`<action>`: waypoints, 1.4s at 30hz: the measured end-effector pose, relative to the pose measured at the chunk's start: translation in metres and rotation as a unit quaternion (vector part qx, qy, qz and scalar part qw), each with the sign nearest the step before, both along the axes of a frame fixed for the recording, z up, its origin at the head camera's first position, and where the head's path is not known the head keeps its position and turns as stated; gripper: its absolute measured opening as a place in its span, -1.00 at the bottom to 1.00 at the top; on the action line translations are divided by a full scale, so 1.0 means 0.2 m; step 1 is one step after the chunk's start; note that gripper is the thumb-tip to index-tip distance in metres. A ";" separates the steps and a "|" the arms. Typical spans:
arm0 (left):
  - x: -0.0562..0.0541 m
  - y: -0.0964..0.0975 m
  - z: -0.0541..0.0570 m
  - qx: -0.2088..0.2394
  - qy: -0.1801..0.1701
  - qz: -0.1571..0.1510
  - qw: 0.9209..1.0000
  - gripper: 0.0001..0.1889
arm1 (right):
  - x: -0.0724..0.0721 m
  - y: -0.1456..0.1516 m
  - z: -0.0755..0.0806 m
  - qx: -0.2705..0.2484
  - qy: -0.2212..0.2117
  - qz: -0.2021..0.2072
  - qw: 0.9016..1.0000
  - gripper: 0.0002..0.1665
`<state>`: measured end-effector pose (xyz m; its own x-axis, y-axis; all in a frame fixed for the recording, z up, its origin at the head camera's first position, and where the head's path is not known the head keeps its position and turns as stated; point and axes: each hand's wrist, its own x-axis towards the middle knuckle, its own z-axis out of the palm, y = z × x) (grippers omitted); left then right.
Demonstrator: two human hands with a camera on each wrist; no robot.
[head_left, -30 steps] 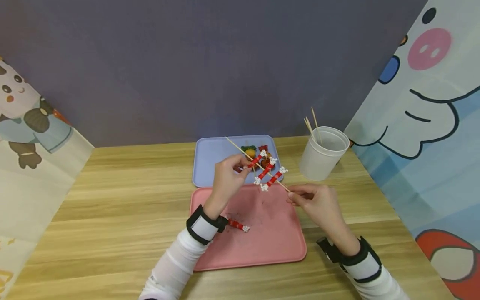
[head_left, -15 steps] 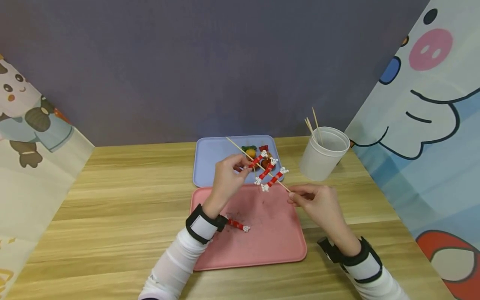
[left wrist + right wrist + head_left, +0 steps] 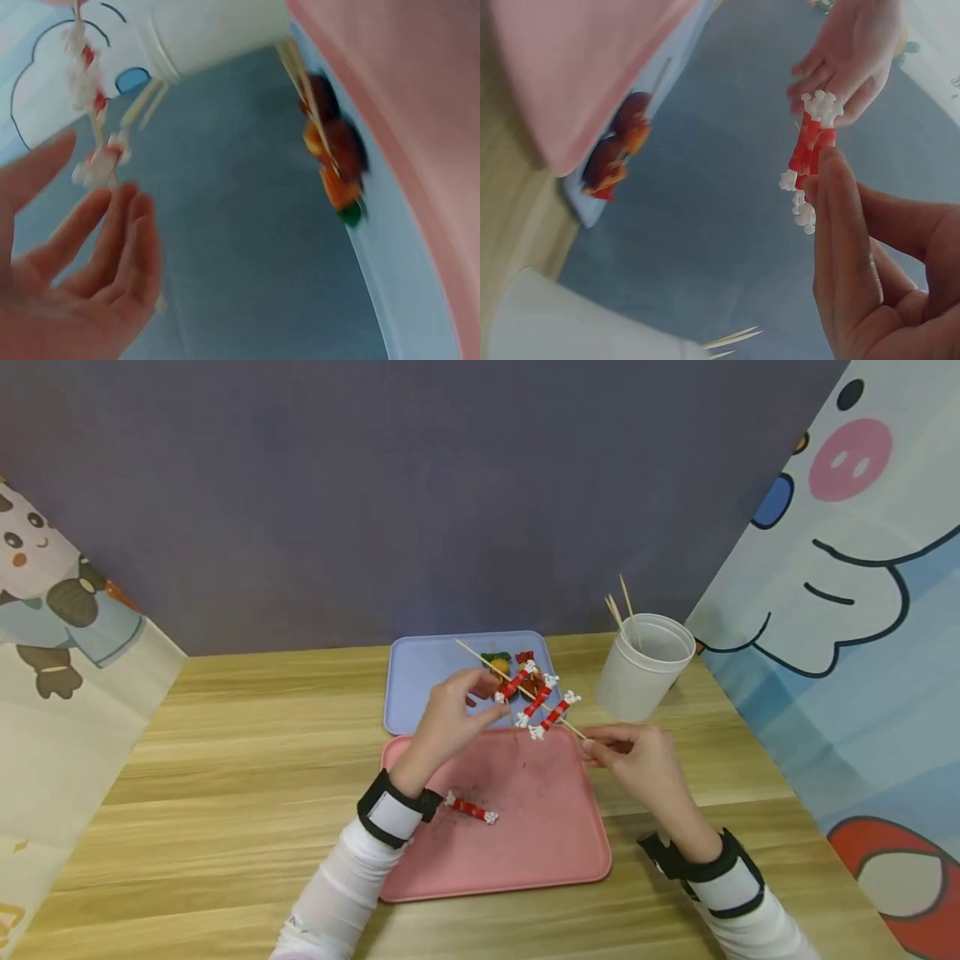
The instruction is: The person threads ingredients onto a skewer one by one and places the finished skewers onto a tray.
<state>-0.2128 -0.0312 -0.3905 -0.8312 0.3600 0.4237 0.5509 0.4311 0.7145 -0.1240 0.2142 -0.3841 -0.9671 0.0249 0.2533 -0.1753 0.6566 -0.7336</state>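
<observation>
In the head view my right hand [image 3: 636,762] pinches the lower end of a wooden skewer [image 3: 470,651], held slanting above the trays. Threaded on it are three red sticks with frilly white ends [image 3: 537,702]. My left hand [image 3: 448,714] is beside the stick nearest the skewer's tip, thumb and fingers spread apart. The left wrist view shows its relaxed fingers [image 3: 124,240] just under that stick. From the right wrist, the red sticks [image 3: 805,150] overlap one another beyond my right fingertips. A similar loose red stick [image 3: 470,808] lies on the pink tray [image 3: 525,856].
Behind the pink tray sits a blue tray [image 3: 420,672], bearing skewered brown, yellow and green pieces [image 3: 337,150] at its right side. A white bucket [image 3: 637,689] with several wooden skewers [image 3: 627,607] stands at the back right. A dark wall [image 3: 375,510] rises behind the table.
My left hand has loosened from the red stick nearest the tip, its fingers parting and the wrist shifting slightly left. The skewer has moved a little to the right.
</observation>
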 end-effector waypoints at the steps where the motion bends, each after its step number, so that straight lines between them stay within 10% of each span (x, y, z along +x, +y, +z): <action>1: 0.00 -0.01 -0.01 -0.023 -0.006 -0.006 1.000 -0.74 | -0.01 0.01 -0.01 -0.002 -0.001 -0.001 1.000 -0.84; 19: 0.07 -0.22 -0.15 -0.245 -0.026 -0.090 0.965 -0.83 | -0.03 0.21 -0.15 0.008 -0.017 -0.046 0.999 -0.83; 34: 0.15 -0.24 -0.21 -0.312 -0.093 -0.210 0.922 -0.72 | -0.01 0.30 -0.18 0.044 -0.011 -0.080 0.996 -0.85; 42: 0.15 -0.23 -0.23 -0.311 -0.095 -0.201 0.924 -0.78 | -0.02 0.30 -0.18 0.054 -0.018 -0.089 0.994 -0.84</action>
<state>-0.1829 -0.0774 -0.4369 -0.6158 0.7802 -0.1097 0.6455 0.5794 0.4976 -0.1282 0.2745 -0.4205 -0.9582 0.1710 0.2294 -0.0242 0.7505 -0.6605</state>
